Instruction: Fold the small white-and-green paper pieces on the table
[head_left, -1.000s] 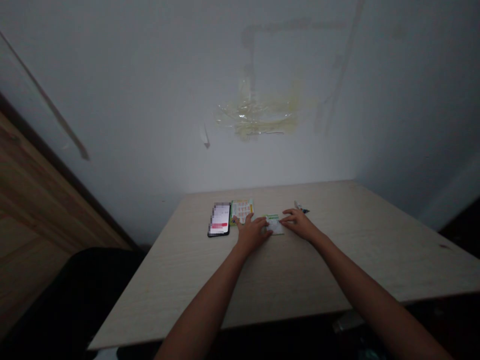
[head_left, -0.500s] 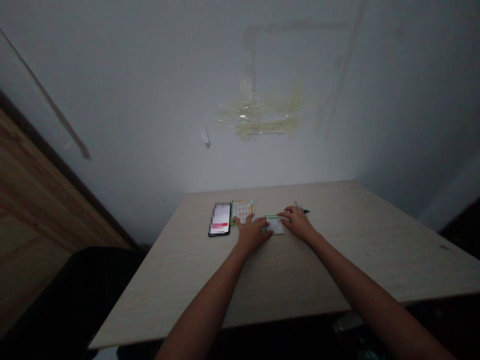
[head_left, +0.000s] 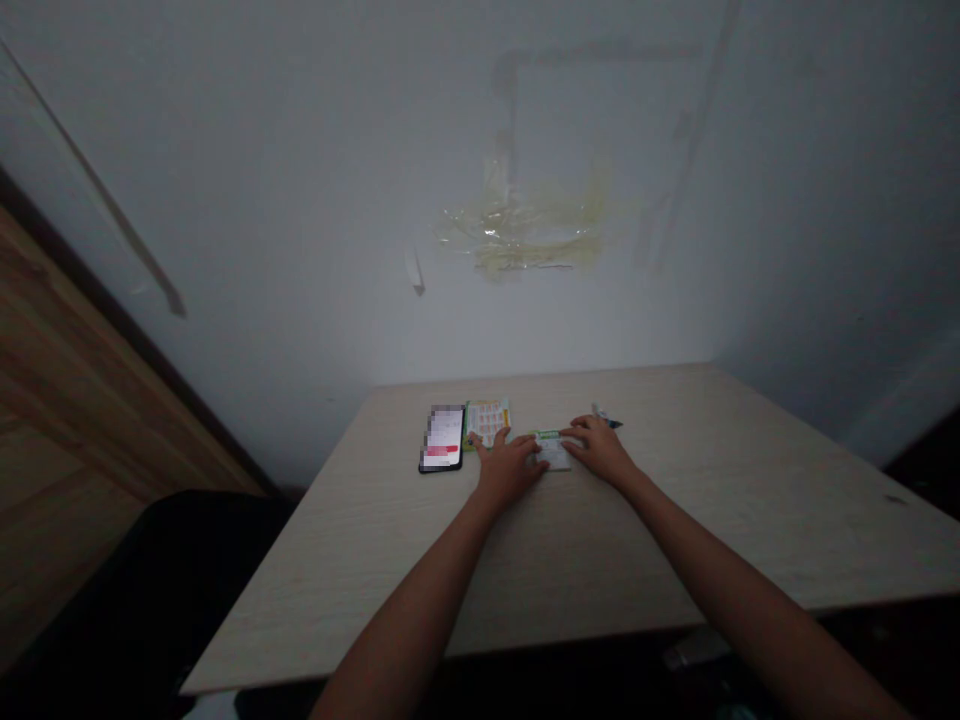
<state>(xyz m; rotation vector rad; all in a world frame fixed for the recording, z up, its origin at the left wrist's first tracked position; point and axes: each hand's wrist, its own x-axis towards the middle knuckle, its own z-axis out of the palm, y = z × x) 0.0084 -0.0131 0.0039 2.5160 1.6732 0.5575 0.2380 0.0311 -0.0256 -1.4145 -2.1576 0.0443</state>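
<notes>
My left hand (head_left: 508, 466) lies on the table with its fingers spread. Some of its fingertips rest at the lower edge of a printed, colourful card or booklet (head_left: 489, 421), and others touch the left side of a small white paper pad with a green top strip (head_left: 553, 456). My right hand (head_left: 600, 447) is over the pad's right edge, fingers stretched out and fingertips on the paper. Neither hand is closed around anything. Just beyond the right hand lies a pen (head_left: 610, 419), partly hidden by the fingers.
A lit smartphone (head_left: 443, 440) with a black edge lies left of the card. The pale wooden table (head_left: 360, 560) meets a wall (head_left: 300, 200) with peeling tape (head_left: 525, 235). A dark chair-like shape (head_left: 150, 590) stands at the left, beside wooden boards (head_left: 67, 370).
The whole view has shifted very slightly. Both hands keep almost the same place on the papers.
</notes>
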